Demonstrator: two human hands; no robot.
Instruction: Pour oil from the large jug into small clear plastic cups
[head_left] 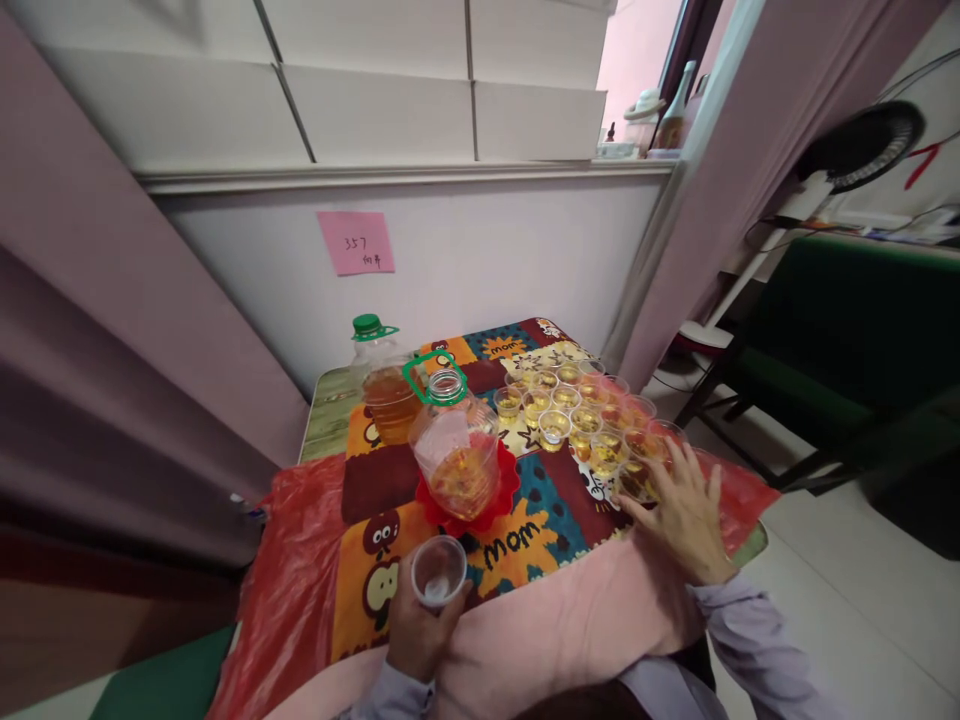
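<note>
My left hand (pixel 417 632) is closed around a small clear plastic cup (pixel 438 571) at the near edge of the table; the cup looks empty. My right hand (pixel 681 510) lies open with fingers spread, fingertips touching the nearest of several small cups of amber liquid (pixel 583 412) grouped on the right of the patterned cloth (pixel 525 545). An open clear jug (pixel 455 452) with amber liquid and a green handle ring stands on a red plate (pixel 506 492) between my hands. Behind it stands a second jug (pixel 384 385) with a green cap.
A pink note (pixel 355 242) is stuck on the wall behind the table. Pink curtains hang on both sides. A dark chair (pixel 832 390) and a fan (pixel 862 145) stand at the right. A bottle (pixel 675 110) sits on the windowsill.
</note>
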